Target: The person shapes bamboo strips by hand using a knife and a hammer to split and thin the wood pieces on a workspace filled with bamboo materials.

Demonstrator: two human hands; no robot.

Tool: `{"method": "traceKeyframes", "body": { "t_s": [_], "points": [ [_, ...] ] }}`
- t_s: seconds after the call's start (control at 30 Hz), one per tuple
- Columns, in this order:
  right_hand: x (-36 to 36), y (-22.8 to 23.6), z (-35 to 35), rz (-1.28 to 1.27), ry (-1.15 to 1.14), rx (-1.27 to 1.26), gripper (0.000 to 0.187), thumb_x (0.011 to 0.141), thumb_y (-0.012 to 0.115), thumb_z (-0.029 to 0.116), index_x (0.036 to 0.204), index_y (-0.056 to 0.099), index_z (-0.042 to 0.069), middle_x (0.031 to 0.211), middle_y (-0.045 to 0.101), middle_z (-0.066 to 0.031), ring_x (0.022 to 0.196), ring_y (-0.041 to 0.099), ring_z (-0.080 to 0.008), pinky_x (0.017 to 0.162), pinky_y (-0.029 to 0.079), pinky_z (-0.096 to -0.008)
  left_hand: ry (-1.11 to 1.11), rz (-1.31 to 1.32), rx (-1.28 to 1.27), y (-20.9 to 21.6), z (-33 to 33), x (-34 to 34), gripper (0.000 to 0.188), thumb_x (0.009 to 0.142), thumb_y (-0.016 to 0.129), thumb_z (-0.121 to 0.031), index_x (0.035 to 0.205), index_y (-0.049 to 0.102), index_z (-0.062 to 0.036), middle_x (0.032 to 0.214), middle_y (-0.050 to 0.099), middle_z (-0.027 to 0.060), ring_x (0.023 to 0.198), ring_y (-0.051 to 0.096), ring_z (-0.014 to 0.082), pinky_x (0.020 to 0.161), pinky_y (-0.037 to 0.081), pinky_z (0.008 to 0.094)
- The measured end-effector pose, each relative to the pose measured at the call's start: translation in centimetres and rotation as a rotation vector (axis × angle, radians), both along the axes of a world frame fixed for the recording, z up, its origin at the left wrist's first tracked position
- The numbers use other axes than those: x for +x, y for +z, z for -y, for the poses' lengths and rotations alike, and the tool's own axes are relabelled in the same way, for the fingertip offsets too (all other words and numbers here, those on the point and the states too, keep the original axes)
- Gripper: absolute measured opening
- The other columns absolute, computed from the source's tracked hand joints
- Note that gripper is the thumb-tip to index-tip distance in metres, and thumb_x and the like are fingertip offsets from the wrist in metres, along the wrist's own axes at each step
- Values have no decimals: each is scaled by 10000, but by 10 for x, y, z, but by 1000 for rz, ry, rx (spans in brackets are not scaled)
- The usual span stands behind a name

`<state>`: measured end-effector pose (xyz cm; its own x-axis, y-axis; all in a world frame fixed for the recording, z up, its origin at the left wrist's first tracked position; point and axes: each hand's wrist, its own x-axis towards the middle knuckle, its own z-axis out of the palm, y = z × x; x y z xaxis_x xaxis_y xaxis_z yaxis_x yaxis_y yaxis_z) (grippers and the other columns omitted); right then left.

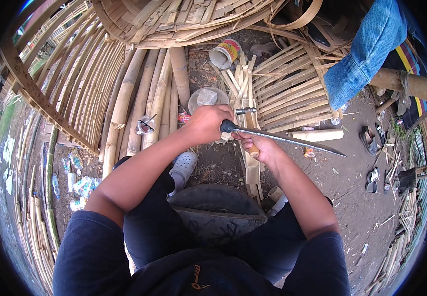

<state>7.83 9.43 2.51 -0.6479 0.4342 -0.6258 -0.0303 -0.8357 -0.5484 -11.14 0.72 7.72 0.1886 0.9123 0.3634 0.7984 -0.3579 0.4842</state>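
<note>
Left hand (207, 123): fingers closed round the black handle (227, 127) of a long knife. Its blade (292, 140) was metal, tapering, bright-streaked, pointing right. Right hand (262, 146): fingers wrapped round the wooden handle (254, 151) of a hammer; its dark metal head (245, 111) stuck out beyond the blade. Blade crossed over the hammer handle in view; contact unclear. Both tools were held above the ground, in front of the knees.

Beyond the hands: rough pale stone (207, 96) on a round grey piece (194, 102), flat split bamboo strips (251, 172) running under the hammer. Left: smooth round bamboo poles (139, 108) packed lengthwise, clear plastic cup (146, 129) on them. Right: slatted bamboo panel (287, 84) with a straight near edge, short bamboo tube (317, 134) just off that edge. Woven basket (194, 34) with curved rim closed off the far side; curved dark slab (213, 197) sat between the knees. Denim-clad limb (366, 54) of another person reached over the panel's right edge.

Room: widest on the right, brown earth (341, 182) from blade tip toward the sandals (370, 140); tight on the left, against the poles.
</note>
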Motion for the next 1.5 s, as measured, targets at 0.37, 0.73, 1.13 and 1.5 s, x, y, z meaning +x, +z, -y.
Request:
{"method": "traceKeyframes", "body": {
  "t_s": [0.37,0.73,1.13,1.5],
  "points": [
    [-1,1,4,107,-25,56,216,900,619,89,1077,558,-19,927,620,-146,559,458,-44,389,351,-139,36,-77,-51,-9,-9,1,227,567,600,56,775,654,-15,926,651,64,811,634,312,721,512,381],
    [-4,14,10,152,50,162,321,785,775,157,1006,611,-7,868,614,-114,602,496,-62,384,329,-150,59,-12,-39,-11,-12,2,206,599,602,38,780,674,-29,912,656,67,803,632,321,705,503,391],
    [-7,-4,0,152,25,173,365,752,810,198,952,616,-38,842,606,-119,494,430,-57,380,340,-173,274,87,-77,-8,3,1,165,649,719,-41,781,657,36,884,652,177,793,631,354,719,500,384],
    [-19,1,1,157,6,179,454,782,787,250,1043,572,-53,934,615,-181,588,492,-91,403,352,-193,501,809,-704,43,68,23,192,730,732,-82,884,652,2,861,665,40,740,646,143,597,516,266]
  ]
}}
